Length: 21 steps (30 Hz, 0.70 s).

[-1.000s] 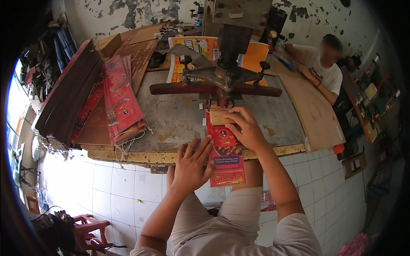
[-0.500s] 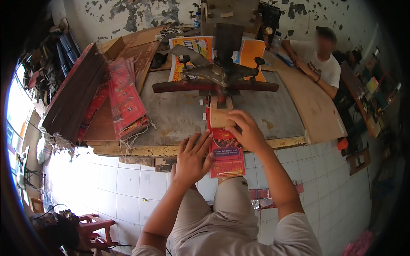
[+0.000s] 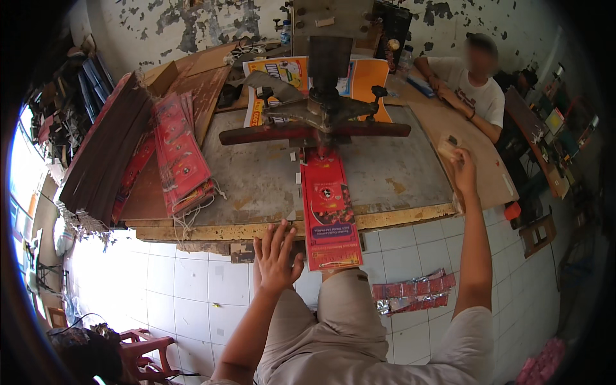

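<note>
A long red printed packet strip (image 3: 328,204) lies under the press's arm and sticks out over the table's front edge, above my knee. Just left of its near end is my left hand (image 3: 277,260), fingers spread, holding nothing. Out to the right, my right hand (image 3: 466,174) has its fingertips closed at the near end of a small pale wooden block (image 3: 447,147), which is at the brown board on the table's right side. The dark metal press (image 3: 328,109), with a wide crossbar and knobs, stands over the far end of the strip.
Bundles of red strips (image 3: 179,151) tied with string and a tall dark stack (image 3: 106,151) stand at the left. A brown board (image 3: 481,170) covers the table's right side. Another person (image 3: 481,80) sits at the far right. Scrap strips (image 3: 414,292) lie on the tiled floor.
My right hand has carried the wooden block from the strip to the board on the right. My left hand has drawn slightly back and left, off the strip.
</note>
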Available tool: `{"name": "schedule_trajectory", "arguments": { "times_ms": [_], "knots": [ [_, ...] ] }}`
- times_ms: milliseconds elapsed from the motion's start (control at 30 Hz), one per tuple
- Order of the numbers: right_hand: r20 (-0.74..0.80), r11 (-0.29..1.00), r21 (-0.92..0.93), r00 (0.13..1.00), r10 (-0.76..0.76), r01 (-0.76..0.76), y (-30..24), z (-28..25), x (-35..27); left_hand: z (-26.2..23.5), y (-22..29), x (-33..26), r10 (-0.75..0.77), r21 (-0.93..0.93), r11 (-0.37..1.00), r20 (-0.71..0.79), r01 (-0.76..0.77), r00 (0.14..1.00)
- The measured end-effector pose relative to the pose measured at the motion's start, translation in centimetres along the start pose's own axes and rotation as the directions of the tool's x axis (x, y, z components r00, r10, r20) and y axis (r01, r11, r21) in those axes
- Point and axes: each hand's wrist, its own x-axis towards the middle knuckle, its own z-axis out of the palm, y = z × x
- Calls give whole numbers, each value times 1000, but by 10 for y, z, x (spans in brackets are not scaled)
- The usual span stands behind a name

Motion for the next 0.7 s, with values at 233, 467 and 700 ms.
{"name": "schedule_trajectory", "arguments": {
  "times_ms": [233, 467, 700],
  "knots": [
    [-97, 926, -205, 948, 302, -317, 25, 28, 7, 9, -7, -5, 21, 51, 999, -56, -18, 998],
    [96, 919, -201, 926, 364, -340, -12, 5, -3, 14, -13, -10, 54, 85, 995, -84, -47, 995],
    [90, 935, -222, 949, 301, -276, -24, -4, -19, 9, -2, -6, 8, 43, 999, -38, -7, 999]
  ]
}}
